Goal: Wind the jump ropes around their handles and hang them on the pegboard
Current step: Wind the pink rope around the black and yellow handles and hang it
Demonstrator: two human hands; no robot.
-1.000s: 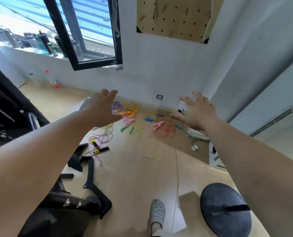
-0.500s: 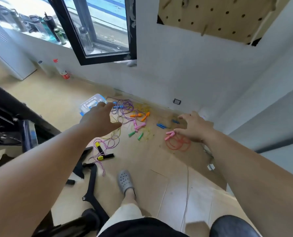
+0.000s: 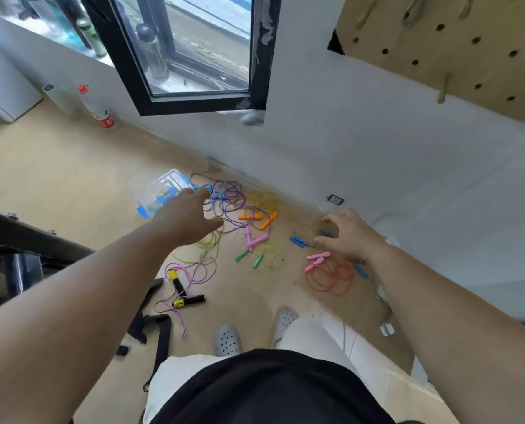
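On the wooden floor (image 3: pixel 56 179) below the window, every one of the jump ropes (image 3: pixel 239 228) lies loose, so you're right at the start: nothing wound, nothing hung. Up on the wall, the part of the pegboard (image 3: pixel 469 75) in view shows wooden pegs and no rope on them. The whole job is ahead of you: pick, wind, hang, one rope after another.

The tangle spreads from the clear plastic box (image 3: pixel 160 194) across to the red rope (image 3: pixel 328 280), which sits apart in its own loose coils.

Your left hand (image 3: pixel 187 221) reaches over the purple loops, fingers loosely extended, gripping nothing. Your right hand (image 3: pixel 351 237) hovers near the blue handles (image 3: pixel 299 241), fingers spread and slightly bent, holding nothing either.

Now the handles. The pink handles (image 3: pixel 317 259) of the red rope lie side by side just under your right hand, long axes slanting from lower left to upper right in the head view. The two yellow-and-black handles (image 3: pixel 181 289) near your feet make an angle: one runs steeply up the frame, the other lies almost level.
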